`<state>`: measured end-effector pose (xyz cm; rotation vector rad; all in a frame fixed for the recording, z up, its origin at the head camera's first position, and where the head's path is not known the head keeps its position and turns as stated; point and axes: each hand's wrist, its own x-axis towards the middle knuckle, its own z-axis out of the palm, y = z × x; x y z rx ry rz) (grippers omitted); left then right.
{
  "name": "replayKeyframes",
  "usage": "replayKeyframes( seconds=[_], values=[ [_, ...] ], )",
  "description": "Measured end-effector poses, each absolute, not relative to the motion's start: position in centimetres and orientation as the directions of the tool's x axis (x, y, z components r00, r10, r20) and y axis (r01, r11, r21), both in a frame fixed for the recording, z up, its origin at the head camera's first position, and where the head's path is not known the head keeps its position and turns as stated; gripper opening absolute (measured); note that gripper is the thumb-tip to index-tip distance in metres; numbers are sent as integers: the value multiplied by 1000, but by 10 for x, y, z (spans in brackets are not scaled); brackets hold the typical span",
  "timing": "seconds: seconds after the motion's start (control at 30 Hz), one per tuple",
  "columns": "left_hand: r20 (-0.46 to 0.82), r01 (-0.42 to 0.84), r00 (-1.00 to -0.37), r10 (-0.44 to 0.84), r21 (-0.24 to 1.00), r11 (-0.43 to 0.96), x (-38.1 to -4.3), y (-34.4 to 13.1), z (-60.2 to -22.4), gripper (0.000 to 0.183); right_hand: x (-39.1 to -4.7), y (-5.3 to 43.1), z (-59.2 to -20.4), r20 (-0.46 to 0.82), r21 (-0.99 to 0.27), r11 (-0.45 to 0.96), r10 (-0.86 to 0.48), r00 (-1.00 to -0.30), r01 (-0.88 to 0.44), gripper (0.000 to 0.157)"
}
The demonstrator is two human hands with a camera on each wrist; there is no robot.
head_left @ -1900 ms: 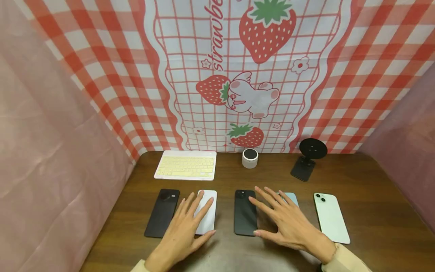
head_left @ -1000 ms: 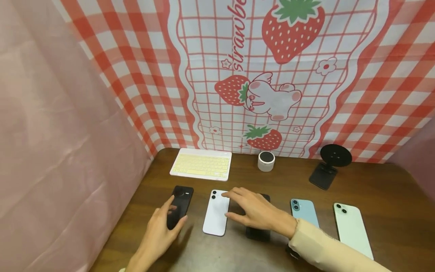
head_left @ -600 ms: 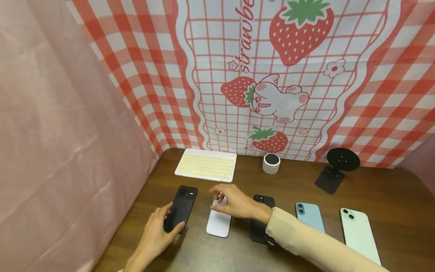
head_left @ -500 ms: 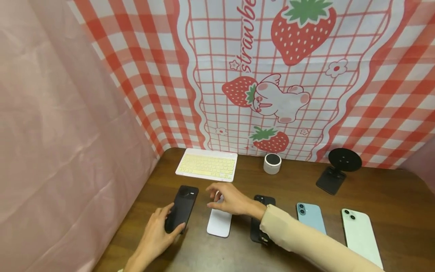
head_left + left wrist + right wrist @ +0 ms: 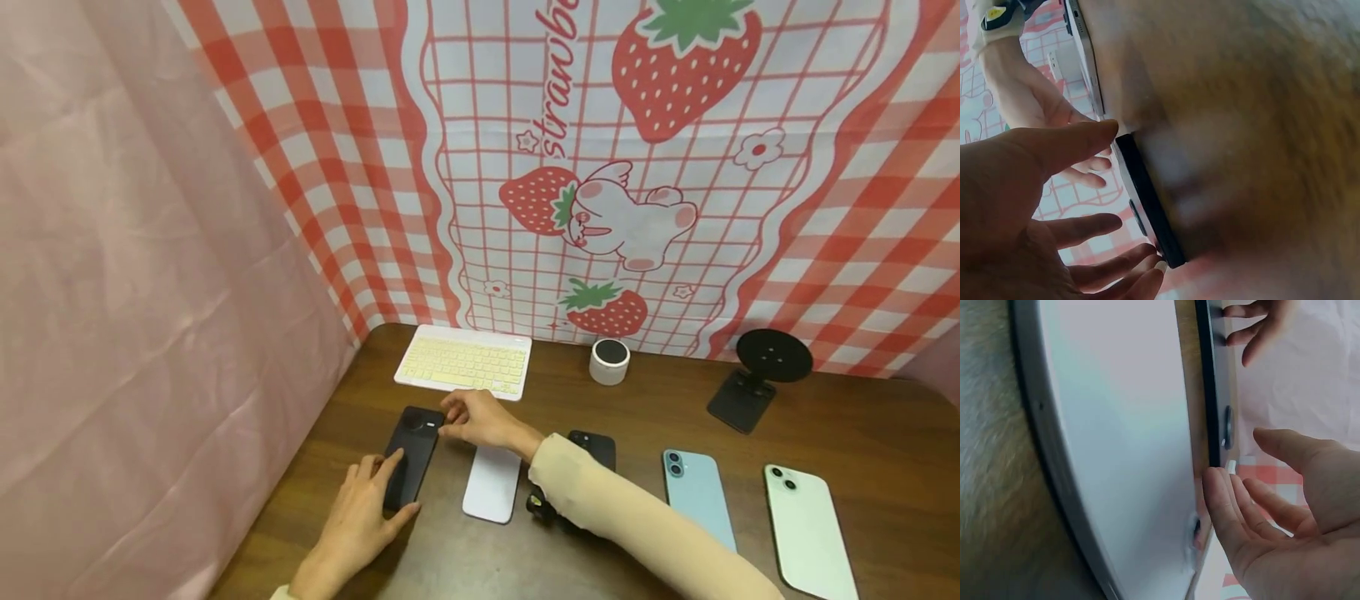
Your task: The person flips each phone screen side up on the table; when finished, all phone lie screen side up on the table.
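Left hand [image 5: 360,508]: spread across the near half of the black phone [image 5: 420,437], left of the white phone [image 5: 491,496]. Its thumb lies by the right edge, its fingers by the left; from where I stand, I cannot tell whether they truly grip.
Right hand [image 5: 480,418]: apart from the other, over the white phone's far end, thumb and fingers parted, a fingertip seemingly at the black phone's far right corner.
Black phone: back up on the table [image 5: 472,567], just left of the white phone, camera end pointing away from the person.
Steady hold: I judge this works best with both hands guiding by the edges, thumb facing fingers, light and even pressure, so the phone turns no corner.
Camera bump: better left untouched; fingertips there would smear it.
Right sleeve [image 5: 645,533]: crosses the dark phone [image 5: 596,446], right of the white phone. Keeping that forearm high should avoid dragging either.
Keyboard [image 5: 465,362]: behind the white phone, near the right knuckles, so short, low movements seem wise.
Blue phone [image 5: 697,500] and pale green phone [image 5: 810,533]: farther right of the white phone, safely out of reach of a slip.
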<state>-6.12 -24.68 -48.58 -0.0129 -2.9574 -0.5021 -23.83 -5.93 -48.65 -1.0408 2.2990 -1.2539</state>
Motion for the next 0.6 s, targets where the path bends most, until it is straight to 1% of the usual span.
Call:
replayKeyframes(
  seconds=[0.1,0.23,0.43,0.6],
  values=[
    [141,38,-990,-5,298,954,-62,-245,-488,77,-239,-64,-492,52,-830,358,-715,-698,-428,43],
    [126,48,-992,11,292,955,-62,-242,-487,73,-240,-69,-495,56,-816,385,-690,-722,-430,43],
    [114,62,-993,32,277,959,-61,-240,-488,62,-239,-79,-500,39,-755,491,-628,-777,-435,42],
    [139,76,-989,41,255,964,-63,-239,-487,58,-237,-83,-500,23,-704,570,-578,-815,-424,43]
  ],
)
